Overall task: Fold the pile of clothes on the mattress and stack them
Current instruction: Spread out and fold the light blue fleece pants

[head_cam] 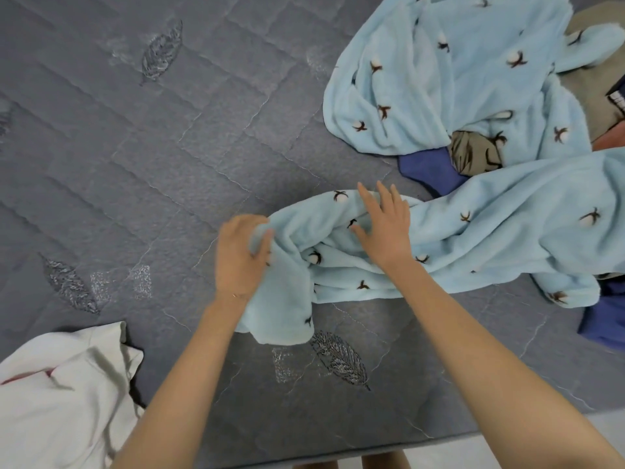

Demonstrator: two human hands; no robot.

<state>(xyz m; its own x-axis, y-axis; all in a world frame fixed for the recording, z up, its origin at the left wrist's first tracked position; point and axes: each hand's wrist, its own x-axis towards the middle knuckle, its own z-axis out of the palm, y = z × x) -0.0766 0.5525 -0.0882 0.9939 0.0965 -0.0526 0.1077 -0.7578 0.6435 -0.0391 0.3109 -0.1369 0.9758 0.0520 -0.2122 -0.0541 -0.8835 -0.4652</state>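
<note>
A light blue fleece garment (490,228) with small brown-and-white flower prints lies crumpled across the right half of the grey quilted mattress (135,147). My left hand (240,255) grips a bunched end of it at the middle of the view, fingers curled round the cloth. My right hand (385,228) rests flat on the same garment just to the right, fingers straight and spread. A second light blue fleece piece (439,72) of the same print lies heaped at the upper right.
A white cloth (57,394) with a red mark lies at the bottom left. Dark blue cloth (429,167) and an olive patterned piece (473,154) show between the blue pieces. More dark blue cloth (605,319) lies at the right edge. The mattress's near edge (372,445) runs along the bottom.
</note>
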